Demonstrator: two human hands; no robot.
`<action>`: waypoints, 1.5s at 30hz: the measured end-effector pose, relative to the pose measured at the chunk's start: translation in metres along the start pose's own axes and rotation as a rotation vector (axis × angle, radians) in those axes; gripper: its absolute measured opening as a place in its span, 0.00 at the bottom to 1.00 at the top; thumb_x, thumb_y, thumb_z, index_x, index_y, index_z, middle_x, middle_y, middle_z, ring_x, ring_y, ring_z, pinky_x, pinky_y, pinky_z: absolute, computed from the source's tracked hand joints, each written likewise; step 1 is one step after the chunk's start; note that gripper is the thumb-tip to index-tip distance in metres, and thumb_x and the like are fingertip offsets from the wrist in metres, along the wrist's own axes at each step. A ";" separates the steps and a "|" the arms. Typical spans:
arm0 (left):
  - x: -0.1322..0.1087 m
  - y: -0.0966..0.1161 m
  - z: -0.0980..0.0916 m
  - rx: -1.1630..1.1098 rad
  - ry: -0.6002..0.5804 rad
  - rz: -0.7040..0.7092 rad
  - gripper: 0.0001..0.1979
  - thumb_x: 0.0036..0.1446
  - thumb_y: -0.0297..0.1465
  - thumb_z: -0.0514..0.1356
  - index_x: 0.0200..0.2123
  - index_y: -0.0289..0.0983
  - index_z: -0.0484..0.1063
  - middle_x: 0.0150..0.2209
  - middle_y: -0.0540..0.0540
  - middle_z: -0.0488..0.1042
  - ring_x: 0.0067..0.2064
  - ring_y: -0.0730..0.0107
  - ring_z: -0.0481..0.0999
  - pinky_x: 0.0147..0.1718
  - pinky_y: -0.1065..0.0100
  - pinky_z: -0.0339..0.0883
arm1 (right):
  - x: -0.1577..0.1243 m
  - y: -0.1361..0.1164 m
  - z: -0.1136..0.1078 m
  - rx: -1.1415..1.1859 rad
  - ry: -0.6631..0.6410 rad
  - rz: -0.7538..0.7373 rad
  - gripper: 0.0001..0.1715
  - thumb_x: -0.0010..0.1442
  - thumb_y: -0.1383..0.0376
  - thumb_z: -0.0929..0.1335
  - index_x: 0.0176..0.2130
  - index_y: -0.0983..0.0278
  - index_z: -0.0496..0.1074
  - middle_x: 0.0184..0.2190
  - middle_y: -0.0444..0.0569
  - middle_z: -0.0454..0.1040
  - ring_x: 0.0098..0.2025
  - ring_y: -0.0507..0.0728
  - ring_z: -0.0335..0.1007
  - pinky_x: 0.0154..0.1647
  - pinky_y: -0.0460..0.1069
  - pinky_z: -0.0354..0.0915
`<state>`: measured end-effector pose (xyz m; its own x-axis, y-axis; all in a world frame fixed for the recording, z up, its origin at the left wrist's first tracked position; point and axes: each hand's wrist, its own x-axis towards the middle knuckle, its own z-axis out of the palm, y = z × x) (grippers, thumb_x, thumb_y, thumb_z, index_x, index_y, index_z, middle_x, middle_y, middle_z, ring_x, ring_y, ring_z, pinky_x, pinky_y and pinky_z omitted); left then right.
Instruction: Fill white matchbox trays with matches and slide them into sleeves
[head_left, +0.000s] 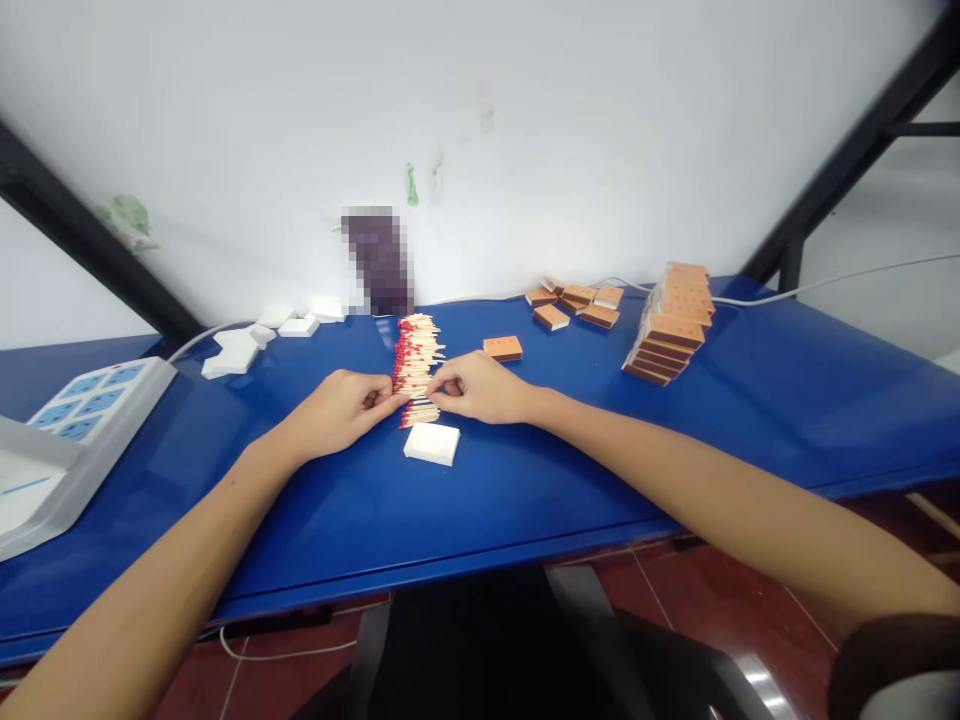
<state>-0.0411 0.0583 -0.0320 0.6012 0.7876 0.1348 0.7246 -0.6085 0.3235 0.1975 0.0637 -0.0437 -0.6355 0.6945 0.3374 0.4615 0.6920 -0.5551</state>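
A long pile of red-tipped matches (417,355) lies across the middle of the blue table, heads to the left. My left hand (346,408) is closed at the pile's left side, its fingertips at the match heads. At the right side, my right hand (476,388) pinches at the pale stick ends. Both hands appear to touch matches, and the fingers partly hide them. Just below the pile sits a white inner tray (432,443). One orange matchbox (503,348) lies behind my right hand.
Stacked orange matchboxes (671,325) stand at the right, with several loose ones (577,300) near the wall. White pieces (236,350) lie at the back left. A white device with blue squares (90,400) occupies the left end. A blurred dark object (382,262) leans on the wall.
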 end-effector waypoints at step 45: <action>-0.003 0.005 0.001 0.008 0.010 -0.002 0.23 0.67 0.45 0.51 0.23 0.36 0.61 0.19 0.54 0.62 0.22 0.76 0.58 0.25 0.70 0.49 | -0.004 -0.005 -0.001 0.146 -0.054 0.094 0.09 0.58 0.64 0.68 0.33 0.66 0.78 0.20 0.41 0.66 0.23 0.48 0.55 0.26 0.45 0.52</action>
<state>-0.0385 0.0531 -0.0315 0.5960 0.7900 0.1437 0.7289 -0.6073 0.3161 0.1981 0.0579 -0.0416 -0.6280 0.7406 0.2391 0.4285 0.5856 -0.6881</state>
